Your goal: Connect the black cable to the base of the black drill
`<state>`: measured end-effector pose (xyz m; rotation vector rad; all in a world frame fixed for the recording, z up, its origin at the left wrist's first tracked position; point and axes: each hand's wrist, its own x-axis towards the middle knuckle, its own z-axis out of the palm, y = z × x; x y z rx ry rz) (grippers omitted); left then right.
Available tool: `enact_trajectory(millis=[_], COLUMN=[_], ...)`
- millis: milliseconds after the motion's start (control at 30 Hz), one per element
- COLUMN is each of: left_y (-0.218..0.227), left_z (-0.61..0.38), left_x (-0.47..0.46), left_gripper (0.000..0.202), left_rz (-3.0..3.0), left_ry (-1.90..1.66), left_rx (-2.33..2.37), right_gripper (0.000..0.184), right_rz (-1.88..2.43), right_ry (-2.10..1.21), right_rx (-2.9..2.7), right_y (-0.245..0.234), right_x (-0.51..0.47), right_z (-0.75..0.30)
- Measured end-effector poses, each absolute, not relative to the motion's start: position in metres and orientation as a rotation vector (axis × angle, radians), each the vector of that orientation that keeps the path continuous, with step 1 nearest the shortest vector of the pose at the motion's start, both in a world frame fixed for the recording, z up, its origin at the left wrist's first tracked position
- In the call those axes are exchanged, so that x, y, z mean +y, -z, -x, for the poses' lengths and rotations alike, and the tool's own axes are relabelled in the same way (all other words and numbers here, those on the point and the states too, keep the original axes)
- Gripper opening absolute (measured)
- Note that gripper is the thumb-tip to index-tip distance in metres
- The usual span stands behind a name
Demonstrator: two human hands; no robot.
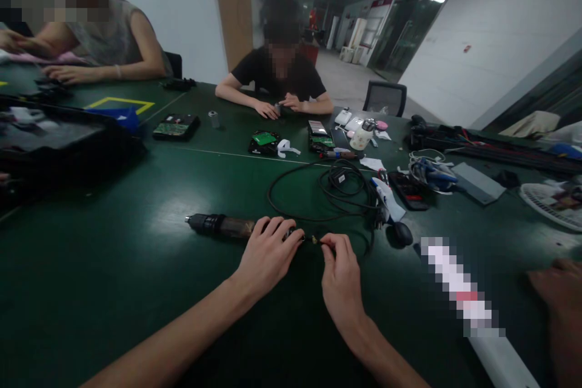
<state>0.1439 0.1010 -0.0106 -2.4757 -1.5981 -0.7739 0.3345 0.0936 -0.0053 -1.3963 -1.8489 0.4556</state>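
An electric screwdriver (220,225) with a black front end, a metal tip and a brownish body lies on the green table, tip to the left. My left hand (268,257) is closed over its rear end, fingers wrapped round it. Just to the right, my right hand (341,273) pinches a dark cable end with thumb and forefinger. A small brass-coloured connector piece (314,240) shows in the gap between my two hands; whether it is plugged in, I cannot tell. Behind them, a black cable (291,216) lies in loose loops.
Hard drives (266,141) with green boards sit farther back. To the right are a black mouse (400,234), a cream bottle (361,136) and a white fan guard (552,209). A black case (54,151) stands left. Two co-workers sit opposite; a hand (559,285) shows far right.
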Motion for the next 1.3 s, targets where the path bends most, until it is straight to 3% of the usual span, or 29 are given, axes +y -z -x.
enact_trajectory(millis=[267, 567, 1300], left_y=[0.012, 0.009, 0.008], left_z=[-0.138, -0.138, -0.135], left_x=[0.099, 0.100, 0.097], left_gripper=[0.027, 0.022, 0.023], left_rz=[2.419, 2.438, 2.505], left_ry=[0.765, 0.823, 0.882], left_rx=[-1.709, -1.733, -1.737], right_gripper=[0.015, 0.013, 0.013], right_rz=[1.258, 1.249, 1.165], right_ry=[-0.777, -0.795, -0.736], right_rx=[-1.682, -2.075, -2.164], right_y=[0.007, -0.001, 0.002], right_x=[0.091, 0.127, 0.133], right_z=[-0.295, -0.331, -0.346])
